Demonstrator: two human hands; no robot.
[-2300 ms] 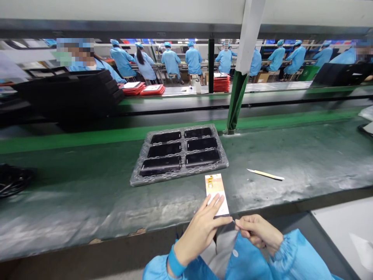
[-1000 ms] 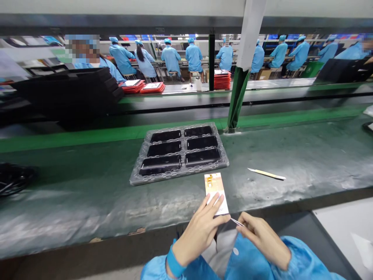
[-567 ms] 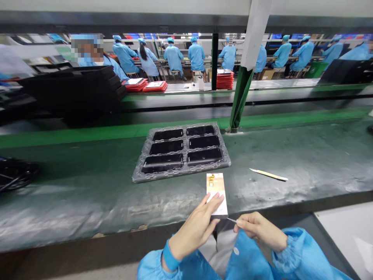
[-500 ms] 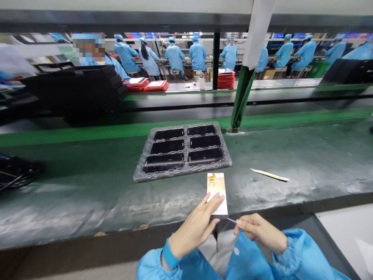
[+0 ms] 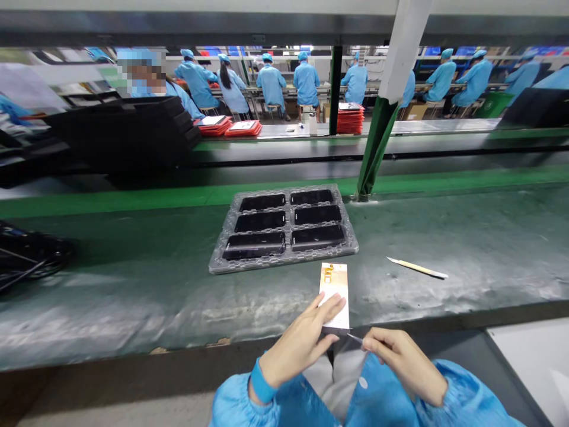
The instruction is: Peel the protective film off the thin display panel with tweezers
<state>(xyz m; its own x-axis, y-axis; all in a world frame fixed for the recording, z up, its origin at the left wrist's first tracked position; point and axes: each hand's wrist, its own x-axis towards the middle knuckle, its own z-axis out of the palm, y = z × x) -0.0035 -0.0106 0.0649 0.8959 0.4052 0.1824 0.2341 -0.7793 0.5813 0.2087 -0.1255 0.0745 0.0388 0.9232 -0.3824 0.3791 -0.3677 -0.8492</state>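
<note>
So since a second ago, the left thumb has pulled back from the slim metal tool and sits tucked at the near end of the white-and-orange slab. That slab is just off the near edge of the clear tray, toward its right corner. My read: this is the fiddly tip-work bit, with the point right by the slab's near end; I can't tell if it touches. Whatever the next move is, it'd call for a steady slab and a light, controlled tip. Pose-wise, the left hand comes in from the tray's near side, open, fingers laid across the slab's top. The right hand is farther right and nearer the body than the tray, pinching the tool between thumb and fingers, tip angled left toward the slab.
</note>
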